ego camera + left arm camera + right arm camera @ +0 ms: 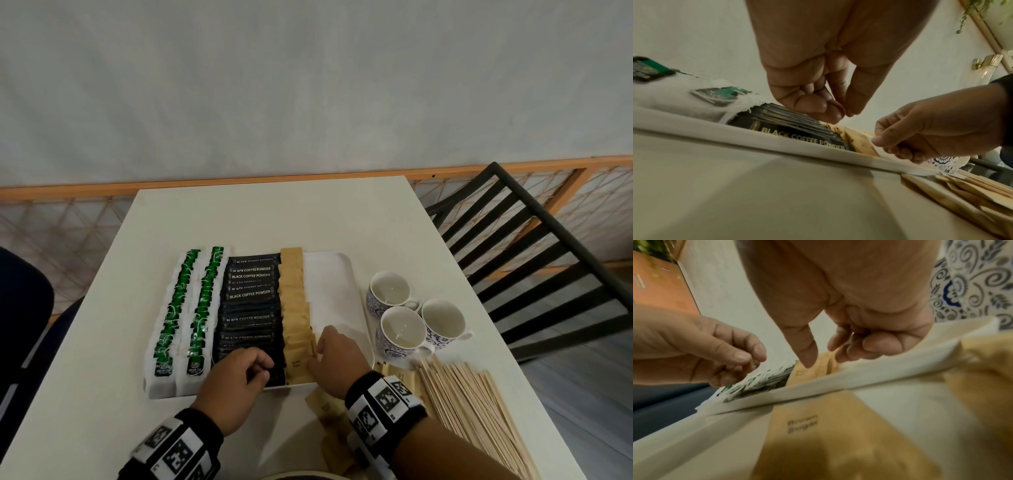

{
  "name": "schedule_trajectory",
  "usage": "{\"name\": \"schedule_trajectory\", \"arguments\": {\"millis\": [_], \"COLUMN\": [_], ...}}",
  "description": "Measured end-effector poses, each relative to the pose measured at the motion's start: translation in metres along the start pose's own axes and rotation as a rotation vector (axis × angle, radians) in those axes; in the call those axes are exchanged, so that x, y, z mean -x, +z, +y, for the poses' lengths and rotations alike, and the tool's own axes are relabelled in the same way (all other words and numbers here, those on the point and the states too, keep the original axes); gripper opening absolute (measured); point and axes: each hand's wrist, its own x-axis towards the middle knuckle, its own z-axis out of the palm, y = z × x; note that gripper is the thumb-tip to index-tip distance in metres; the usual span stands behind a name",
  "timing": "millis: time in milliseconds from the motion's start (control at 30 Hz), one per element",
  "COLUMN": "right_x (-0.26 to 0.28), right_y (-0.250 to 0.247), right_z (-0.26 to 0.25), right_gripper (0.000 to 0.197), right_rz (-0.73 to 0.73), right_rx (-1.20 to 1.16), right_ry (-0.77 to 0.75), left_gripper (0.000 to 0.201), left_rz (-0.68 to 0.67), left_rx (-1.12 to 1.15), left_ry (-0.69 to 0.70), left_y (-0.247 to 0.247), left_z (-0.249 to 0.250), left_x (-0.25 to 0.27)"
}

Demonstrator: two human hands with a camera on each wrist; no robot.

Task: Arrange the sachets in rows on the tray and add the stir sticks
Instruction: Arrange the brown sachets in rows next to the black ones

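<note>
A white tray (329, 291) holds two rows of green tea sachets (185, 308), a row of black coffee sachets (250, 308) and a row of brown sugar sachets (294, 308); its right strip is bare. My left hand (263, 368) rests on the near end of the black row, fingers curled against the thumb (830, 116), nothing seen between them. My right hand (317, 353) pinches the nearest brown sugar sachets (818, 368) between thumb and curled fingers at the tray's front rim (838, 379). Wooden stir sticks (479, 404) lie in a heap on the table at the right.
Loose brown sugar sachets (325, 407) lie on the table under my right wrist. Three patterned cups (400, 329) stand right of the tray. A black slatted chair (531, 257) is beyond the table's right edge, a dark seat at the left.
</note>
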Motion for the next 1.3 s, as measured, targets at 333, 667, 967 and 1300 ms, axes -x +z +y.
{"name": "schedule_trajectory", "arguments": {"millis": [333, 667, 967, 1300], "right_x": [0.049, 0.058, 0.050, 0.045], "right_y": [-0.017, 0.004, 0.013, 0.015], "right_z": [0.002, 0.010, 0.010, 0.007], "right_gripper": [0.050, 0.056, 0.057, 0.046], "right_rz": [-0.154, -0.173, -0.193, -0.246], "right_rx": [0.599, 0.544, 0.426, 0.420], "right_ry": [-0.085, -0.181, -0.179, -0.213], "left_gripper": [0.026, 0.011, 0.011, 0.011], "left_rz": [-0.028, -0.179, -0.382, -0.351], "left_rx": [-0.014, -0.085, -0.222, -0.223], "left_ry": [0.018, -0.001, 0.002, 0.017], "left_y": [0.004, 0.011, 0.019, 0.034], "left_z": [-0.005, -0.002, 0.003, 0.007], "left_x": [0.001, 0.007, 0.010, 0.006]}}
